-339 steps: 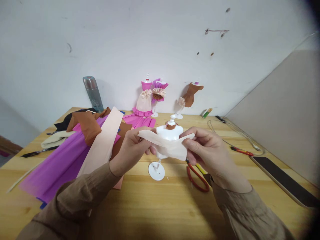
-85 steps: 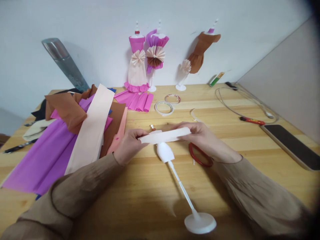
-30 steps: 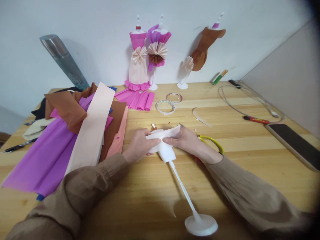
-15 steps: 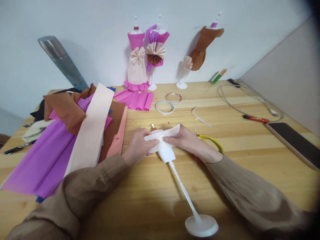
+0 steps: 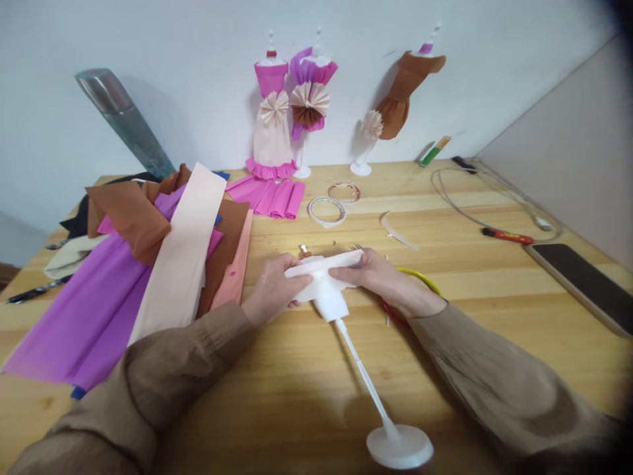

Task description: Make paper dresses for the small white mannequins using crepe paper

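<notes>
A small white mannequin [image 5: 332, 306] on a thin stand lies tilted over the table, its round base [image 5: 399, 447] toward me. Across its upper body runs a pale strip of paper or cloth [image 5: 324, 266]. My left hand [image 5: 273, 284] is closed on the strip's left part, thumb pressed against the mannequin's side. At the other end, my right hand [image 5: 383, 276] pinches the strip between thumb and fingers. The mannequin's brown-and-white neck piece [image 5: 304, 251] shows beyond the strip. Scissors with yellow and red handles [image 5: 420, 276] lie partly hidden beneath my right hand and wrist.
Coloured crepe sheets [image 5: 173, 257] are heaped at left, near a tall bottle [image 5: 123, 119]. Dressed mannequins [image 5: 271, 132] stand along the wall. Tape rolls [image 5: 326, 212] lie mid-table. A phone [image 5: 578, 284], red pen-like tool [image 5: 509, 235] and cable [image 5: 445, 198] are at right.
My right hand has moved slightly to the right with its end of the strip, which now looks straighter. My left hand stays almost where it was on the mannequin.
</notes>
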Demonstrator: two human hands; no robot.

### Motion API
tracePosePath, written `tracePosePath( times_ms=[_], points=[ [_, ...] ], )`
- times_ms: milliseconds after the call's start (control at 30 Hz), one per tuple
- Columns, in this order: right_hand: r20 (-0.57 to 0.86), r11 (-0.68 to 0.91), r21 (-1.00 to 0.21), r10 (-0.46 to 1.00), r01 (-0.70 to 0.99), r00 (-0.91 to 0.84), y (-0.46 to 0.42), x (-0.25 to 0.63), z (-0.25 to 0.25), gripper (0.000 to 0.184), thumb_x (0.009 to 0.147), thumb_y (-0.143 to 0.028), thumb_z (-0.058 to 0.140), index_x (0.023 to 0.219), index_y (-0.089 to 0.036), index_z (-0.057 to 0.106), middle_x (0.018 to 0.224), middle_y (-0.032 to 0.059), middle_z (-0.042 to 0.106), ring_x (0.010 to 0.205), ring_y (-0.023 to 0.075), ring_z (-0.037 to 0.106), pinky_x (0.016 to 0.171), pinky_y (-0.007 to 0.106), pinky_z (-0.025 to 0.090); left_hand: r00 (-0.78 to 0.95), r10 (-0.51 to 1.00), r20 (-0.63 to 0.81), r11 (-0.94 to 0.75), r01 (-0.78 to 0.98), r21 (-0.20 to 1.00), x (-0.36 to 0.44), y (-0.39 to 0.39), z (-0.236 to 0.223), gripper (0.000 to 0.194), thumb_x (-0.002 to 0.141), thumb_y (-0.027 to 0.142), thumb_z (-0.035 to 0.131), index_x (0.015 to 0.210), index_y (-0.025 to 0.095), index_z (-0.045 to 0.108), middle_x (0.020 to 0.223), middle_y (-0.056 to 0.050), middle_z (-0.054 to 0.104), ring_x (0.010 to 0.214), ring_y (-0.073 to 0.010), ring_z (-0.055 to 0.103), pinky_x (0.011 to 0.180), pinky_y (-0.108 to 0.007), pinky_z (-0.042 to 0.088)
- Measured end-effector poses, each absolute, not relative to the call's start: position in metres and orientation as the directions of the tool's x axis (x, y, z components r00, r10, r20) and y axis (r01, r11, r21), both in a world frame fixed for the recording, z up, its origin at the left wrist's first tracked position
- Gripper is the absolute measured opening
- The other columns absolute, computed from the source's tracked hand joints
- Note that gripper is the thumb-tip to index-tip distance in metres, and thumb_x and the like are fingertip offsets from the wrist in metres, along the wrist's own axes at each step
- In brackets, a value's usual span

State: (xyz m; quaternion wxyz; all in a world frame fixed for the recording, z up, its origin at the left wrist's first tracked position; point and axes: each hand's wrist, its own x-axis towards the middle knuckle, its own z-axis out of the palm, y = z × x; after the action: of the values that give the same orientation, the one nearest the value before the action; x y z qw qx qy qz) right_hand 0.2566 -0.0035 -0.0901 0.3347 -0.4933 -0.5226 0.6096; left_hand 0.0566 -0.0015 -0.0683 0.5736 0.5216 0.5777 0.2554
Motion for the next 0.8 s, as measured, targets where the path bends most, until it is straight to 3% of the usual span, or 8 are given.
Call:
tracePosePath(
  times_ms=[133,367,600,667,800],
  points=[
    [-0.251,-0.226,-0.968,0.917,0.113,-0.311,-0.004,0.256,-0.086,0.052,0.07,-0.039,0.078,0.115,-0.014,0.071,0.094,0.0068,0.077,0.087,0.0235,0.07,0.079,0.034,0.055,0.196,0.892,-0.407,0.337,0.31,0.889,0.057,-0.001,-0.067,0.015,0.076,0.008,0.066,0.071,0.014,0.054,0.052,0.006,0.053,0.035,-0.0049,0.047,0.032,-0.015,0.041],
    [-0.179,-0.129,-0.979,0.914,0.155,-0.365,-0.005,0.254,-0.082,0.057,0.072,-0.036,0.077,0.124,-0.016,0.067,0.116,0.0093,0.072,0.099,0.0257,0.069,0.087,0.036,0.053,0.302,0.882,-0.362,0.299,0.237,0.925,0.056,0.001,-0.077,0.018,0.072,0.014,0.07,0.075,0.015,0.052,0.058,0.005,0.054,0.044,-0.0079,0.052,0.037,-0.018,0.041],
    [-0.149,-0.097,-0.983,0.921,0.158,-0.361,-0.005,0.251,-0.084,0.054,0.072,-0.033,0.077,0.123,-0.018,0.067,0.112,0.0073,0.074,0.102,0.0276,0.069,0.09,0.038,0.053,0.264,0.951,-0.164,0.051,0.388,0.92,0.056,0.003,-0.083,0.021,0.062,0.008,0.07,0.065,0.015,0.051,0.066,0.003,0.055,0.061,-0.008,0.05,0.052,-0.018,0.037],
    [-0.153,-0.103,-0.983,0.918,0.154,-0.365,-0.005,0.251,-0.082,0.054,0.072,-0.034,0.077,0.123,-0.018,0.068,0.113,0.007,0.074,0.102,0.0274,0.069,0.091,0.038,0.053,0.262,0.949,-0.174,0.066,0.377,0.924,0.056,0.003,-0.081,0.022,0.061,0.009,0.07,0.063,0.015,0.05,0.064,0.004,0.054,0.06,-0.0077,0.049,0.051,-0.018,0.036],
    [-0.195,-0.158,-0.979,0.9,0.126,-0.39,-0.005,0.257,-0.082,0.056,0.075,-0.037,0.077,0.127,-0.02,0.065,0.12,0.0074,0.071,0.105,0.0258,0.068,0.09,0.034,0.053,0.302,0.894,-0.331,0.253,0.269,0.929,0.054,0.002,-0.075,0.018,0.064,0.01,0.068,0.07,0.015,0.051,0.06,0.005,0.053,0.048,-0.0066,0.05,0.044,-0.018,0.038]
  ],
)
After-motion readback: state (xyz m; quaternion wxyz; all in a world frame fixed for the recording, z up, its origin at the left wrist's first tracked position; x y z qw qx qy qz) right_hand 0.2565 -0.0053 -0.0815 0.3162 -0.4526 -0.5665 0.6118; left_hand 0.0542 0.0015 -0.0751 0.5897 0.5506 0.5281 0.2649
